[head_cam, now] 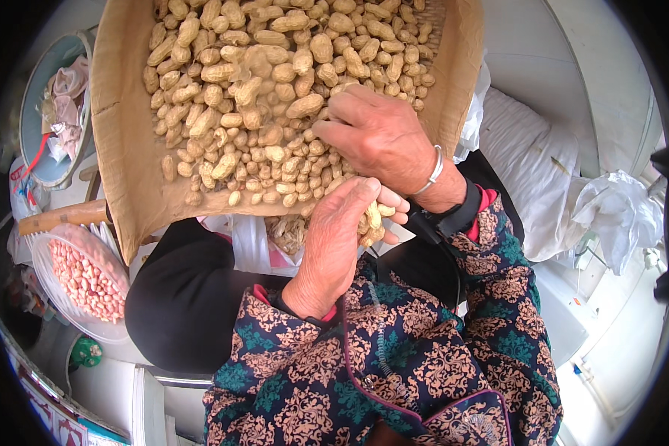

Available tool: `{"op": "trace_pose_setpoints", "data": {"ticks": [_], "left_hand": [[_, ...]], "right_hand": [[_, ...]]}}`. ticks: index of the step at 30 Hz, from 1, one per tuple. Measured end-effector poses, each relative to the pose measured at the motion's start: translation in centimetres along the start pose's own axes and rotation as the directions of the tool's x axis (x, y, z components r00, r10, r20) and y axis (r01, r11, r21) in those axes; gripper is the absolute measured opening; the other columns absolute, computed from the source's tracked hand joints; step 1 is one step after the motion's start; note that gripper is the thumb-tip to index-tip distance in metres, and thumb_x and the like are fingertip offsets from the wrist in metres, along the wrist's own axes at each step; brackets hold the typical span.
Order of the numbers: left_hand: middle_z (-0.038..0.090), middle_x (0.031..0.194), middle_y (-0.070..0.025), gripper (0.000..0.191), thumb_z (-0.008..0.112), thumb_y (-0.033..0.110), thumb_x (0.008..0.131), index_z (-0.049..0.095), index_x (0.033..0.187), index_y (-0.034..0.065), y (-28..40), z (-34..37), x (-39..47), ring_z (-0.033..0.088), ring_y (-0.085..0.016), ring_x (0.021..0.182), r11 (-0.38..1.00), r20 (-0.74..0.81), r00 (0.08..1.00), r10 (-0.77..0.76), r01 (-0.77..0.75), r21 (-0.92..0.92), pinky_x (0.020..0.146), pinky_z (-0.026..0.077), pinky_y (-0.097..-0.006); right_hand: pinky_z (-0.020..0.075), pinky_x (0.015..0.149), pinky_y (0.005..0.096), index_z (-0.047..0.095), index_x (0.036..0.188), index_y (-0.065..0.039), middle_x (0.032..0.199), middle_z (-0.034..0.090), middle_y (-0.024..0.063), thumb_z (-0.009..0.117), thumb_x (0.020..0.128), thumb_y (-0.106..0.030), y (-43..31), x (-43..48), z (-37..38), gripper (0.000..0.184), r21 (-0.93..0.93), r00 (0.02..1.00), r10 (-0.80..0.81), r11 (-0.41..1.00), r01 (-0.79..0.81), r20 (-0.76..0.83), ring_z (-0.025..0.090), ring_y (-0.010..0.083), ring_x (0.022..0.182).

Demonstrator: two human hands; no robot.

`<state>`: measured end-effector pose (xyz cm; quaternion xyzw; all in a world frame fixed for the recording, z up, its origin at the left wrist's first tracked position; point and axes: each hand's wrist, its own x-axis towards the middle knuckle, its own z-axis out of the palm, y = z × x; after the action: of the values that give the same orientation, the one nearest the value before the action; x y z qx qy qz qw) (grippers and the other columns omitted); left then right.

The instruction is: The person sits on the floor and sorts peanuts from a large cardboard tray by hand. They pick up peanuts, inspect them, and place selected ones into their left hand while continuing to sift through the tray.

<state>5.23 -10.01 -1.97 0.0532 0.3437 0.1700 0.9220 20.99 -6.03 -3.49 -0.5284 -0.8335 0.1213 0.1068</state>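
Observation:
Unshelled peanuts lie heaped in a shallow brown tray in front of me, larger pods at the far side and smaller ones at the near edge. My right hand, with a silver bangle at the wrist, reaches into the right part of the heap. Its fingers are bent down among the pods, and whether they pinch one is hidden. Just below it, past the tray's near edge, my left hand is cupped around several unshelled peanuts.
Shelled pink peanuts fill part of a clear plastic bowl at the left. Behind it stands a bucket with crumpled waste inside. Under the tray's near edge, a plastic bag holds peanut shells. White plastic bags are at the right.

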Motion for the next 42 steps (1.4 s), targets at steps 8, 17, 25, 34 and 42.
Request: {"op": "trace_pose_setpoints", "data": {"ticks": [8, 17, 25, 34, 42], "left_hand": [[0.067, 0.098, -0.0154, 0.033, 0.048, 0.028, 0.102, 0.062, 0.101, -0.0018, 0.5, -0.2, -0.5, 0.066, -0.022, 0.087, 0.999, -0.015, 0.999, 0.043, -0.044, -0.029, 0.069, 0.055, -0.0324], [0.067, 0.102, -0.0149, 0.032, 0.045, 0.027, 0.103, 0.058, 0.113, -0.0012, 0.4, -0.2, -0.5, 0.066, -0.021, 0.09, 0.993, -0.104, 0.988, 0.111, -0.115, -0.035, 0.073, 0.055, -0.0325], [0.066, 0.104, -0.0153, 0.036, 0.043, 0.028, 0.102, 0.057, 0.117, -0.0022, 0.8, 0.2, 0.0, 0.065, -0.022, 0.092, 0.979, -0.108, 0.977, 0.184, -0.193, -0.073, 0.073, 0.054, -0.033], [0.067, 0.101, -0.0155, 0.034, 0.043, 0.025, 0.103, 0.057, 0.115, -0.0036, 1.1, 0.7, 0.2, 0.065, -0.022, 0.091, 0.978, -0.129, 0.975, 0.182, -0.193, -0.083, 0.074, 0.055, -0.0323], [0.066, 0.101, -0.0168, 0.035, 0.044, 0.025, 0.102, 0.056, 0.116, -0.004, 1.2, 0.7, 0.2, 0.065, -0.023, 0.091, 0.971, -0.17, 0.966, 0.196, -0.215, -0.102, 0.074, 0.055, -0.0338]], "right_hand": [[0.0477, 0.066, 0.0331, 0.056, 0.066, -0.007, 0.084, 0.05, 0.0034, 0.061, 0.066, -0.019, -0.4, 1.0, 0.2, 0.013, -0.149, 0.989, -0.132, 0.979, 0.139, 0.061, 0.054, 0.0204, 0.087], [0.0479, 0.066, 0.0296, 0.069, 0.088, -0.004, 0.084, 0.063, -0.0003, 0.074, 0.079, -0.007, 0.2, 0.2, -2.0, 0.01, 0.745, 0.863, 0.498, 0.544, -0.385, 0.082, 0.057, 0.0138, 0.077], [0.0471, 0.071, 0.0248, 0.065, 0.107, 0.002, 0.096, 0.067, 0.0061, 0.064, 0.092, -0.011, 1.7, -1.7, -2.7, 0.02, 0.814, 0.839, 0.353, -0.557, -0.166, 0.413, 0.062, 0.0126, 0.086], [0.048, 0.062, 0.0194, 0.064, 0.105, 0.001, 0.085, 0.065, 0.0036, 0.068, 0.088, -0.007, 1.2, -1.4, -3.4, 0.019, 0.83, 0.743, 0.441, -0.486, -0.274, 0.504, 0.061, 0.0089, 0.071], [0.0402, 0.056, 0.018, 0.065, 0.106, -0.002, 0.078, 0.058, -0.0044, 0.074, 0.085, -0.007, 1.0, -1.0, -3.8, 0.023, 0.844, 0.671, 0.514, -0.291, -0.45, 0.535, 0.052, 0.0033, 0.065]]}}
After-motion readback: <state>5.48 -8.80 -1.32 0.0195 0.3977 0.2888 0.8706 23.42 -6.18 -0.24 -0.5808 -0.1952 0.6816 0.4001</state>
